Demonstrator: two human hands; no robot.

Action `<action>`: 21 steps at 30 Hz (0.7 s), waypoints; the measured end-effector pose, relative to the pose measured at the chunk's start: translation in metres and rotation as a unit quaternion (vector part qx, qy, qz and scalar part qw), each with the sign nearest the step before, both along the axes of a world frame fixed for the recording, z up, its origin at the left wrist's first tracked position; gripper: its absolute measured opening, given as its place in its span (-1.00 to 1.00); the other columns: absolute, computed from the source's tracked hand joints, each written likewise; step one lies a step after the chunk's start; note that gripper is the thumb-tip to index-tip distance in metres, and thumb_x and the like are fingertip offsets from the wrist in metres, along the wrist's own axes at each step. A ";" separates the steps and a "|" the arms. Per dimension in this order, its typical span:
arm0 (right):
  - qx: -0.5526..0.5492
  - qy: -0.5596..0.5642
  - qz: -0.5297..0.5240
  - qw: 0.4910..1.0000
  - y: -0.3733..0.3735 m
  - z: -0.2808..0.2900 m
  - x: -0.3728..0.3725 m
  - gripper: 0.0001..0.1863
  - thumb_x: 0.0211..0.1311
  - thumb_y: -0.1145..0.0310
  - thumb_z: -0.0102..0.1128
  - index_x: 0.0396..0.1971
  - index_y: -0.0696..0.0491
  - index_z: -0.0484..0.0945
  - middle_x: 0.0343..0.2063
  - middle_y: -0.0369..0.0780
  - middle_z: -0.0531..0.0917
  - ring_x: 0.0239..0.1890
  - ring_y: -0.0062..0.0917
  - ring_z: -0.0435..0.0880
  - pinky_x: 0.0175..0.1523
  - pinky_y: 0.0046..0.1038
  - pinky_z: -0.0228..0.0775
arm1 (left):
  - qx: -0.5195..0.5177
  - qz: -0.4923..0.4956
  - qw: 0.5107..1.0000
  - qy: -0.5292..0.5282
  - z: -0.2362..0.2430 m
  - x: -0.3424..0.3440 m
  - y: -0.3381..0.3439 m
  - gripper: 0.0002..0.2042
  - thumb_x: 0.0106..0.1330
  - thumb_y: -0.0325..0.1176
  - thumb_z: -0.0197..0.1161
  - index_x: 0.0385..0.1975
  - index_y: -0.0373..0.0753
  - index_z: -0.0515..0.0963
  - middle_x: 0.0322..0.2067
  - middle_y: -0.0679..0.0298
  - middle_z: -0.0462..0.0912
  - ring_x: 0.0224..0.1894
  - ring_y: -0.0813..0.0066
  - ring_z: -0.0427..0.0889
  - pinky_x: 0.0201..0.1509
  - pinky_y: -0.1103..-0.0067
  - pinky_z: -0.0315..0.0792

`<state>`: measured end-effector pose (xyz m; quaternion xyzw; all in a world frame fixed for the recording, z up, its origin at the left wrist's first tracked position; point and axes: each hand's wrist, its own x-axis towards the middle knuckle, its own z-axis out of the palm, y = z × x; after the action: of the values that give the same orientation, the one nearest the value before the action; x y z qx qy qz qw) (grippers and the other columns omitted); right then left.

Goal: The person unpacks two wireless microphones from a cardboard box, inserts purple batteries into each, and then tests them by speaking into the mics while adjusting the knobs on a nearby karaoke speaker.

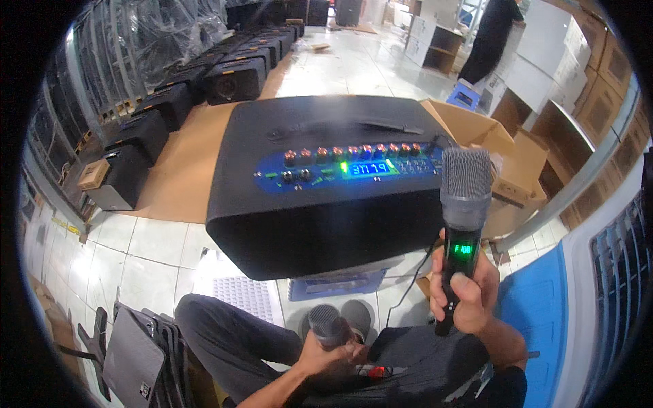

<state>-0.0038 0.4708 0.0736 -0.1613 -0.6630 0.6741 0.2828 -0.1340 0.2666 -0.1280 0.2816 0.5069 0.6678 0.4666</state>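
In front of me a black portable speaker (313,234) rests on a low blue stool (337,284). Its top carries a strap handle, a row of knobs and a lit blue display (369,169). My right hand (473,292) is wrapped round a black wireless microphone (466,187) with a grey mesh head and a glowing green screen. This microphone is held upright at the speaker's right side, its thumb-side facing me. Lower down, near my lap, my left hand (328,357) grips a second microphone (328,324), whose mesh head shows while most of its handle is hidden.
Several black speakers (235,80) line brown cardboard at the left. An open carton (476,115) stands behind the speaker on the right. Grey panels (139,353) lean at lower left, beside a white perforated sheet (245,296). A blue surface (534,306) lies at right. A person (491,41) stands far right.
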 end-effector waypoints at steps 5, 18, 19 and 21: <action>-0.105 0.101 0.036 0.989 0.014 -0.011 -0.002 -0.24 0.19 0.13 0.33 0.21 0.27 0.18 -0.32 -0.10 0.54 -0.63 -0.53 0.56 -0.61 -0.49 0.47 | 0.065 -0.137 0.988 -0.038 0.012 -0.003 -0.001 -0.31 0.25 -0.52 0.32 0.36 -0.22 0.12 0.08 0.16 0.47 0.09 0.36 0.55 0.21 0.35 0.45; -0.032 0.109 0.107 0.988 0.039 -0.019 0.001 -0.01 0.40 -0.01 0.09 0.43 0.32 -0.30 -0.02 -0.04 0.37 -0.56 -0.63 0.53 -0.71 -0.64 0.54 | 0.145 -0.174 0.961 -0.159 0.021 -0.002 0.009 -0.23 0.32 -0.57 0.29 0.46 -0.21 0.00 0.19 0.12 0.44 -0.08 0.43 0.61 0.03 0.46 0.59; -0.030 0.107 0.111 0.988 0.040 -0.018 0.000 -0.01 0.40 -0.01 0.08 0.43 0.32 -0.30 -0.01 -0.04 0.37 -0.56 -0.63 0.54 -0.71 -0.63 0.55 | 0.149 -0.162 0.961 -0.165 0.020 -0.001 0.010 -0.23 0.31 -0.58 0.28 0.46 -0.21 0.00 0.17 0.13 0.44 -0.09 0.43 0.60 0.01 0.46 0.59; -0.019 0.095 0.094 0.991 0.041 -0.018 0.002 -0.01 0.40 -0.02 0.08 0.43 0.32 -0.30 0.00 -0.03 0.36 -0.55 -0.62 0.55 -0.69 -0.63 0.56 | 0.160 -0.157 0.952 -0.207 0.017 0.001 0.011 -0.23 0.29 -0.62 0.26 0.45 -0.19 0.00 0.11 0.16 0.45 -0.09 0.44 0.58 0.00 0.48 0.57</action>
<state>-0.0020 0.5115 0.0560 -0.0386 -0.6323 0.7225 0.2771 -0.1328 0.2777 -0.1108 0.2836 0.2352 0.7022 0.6092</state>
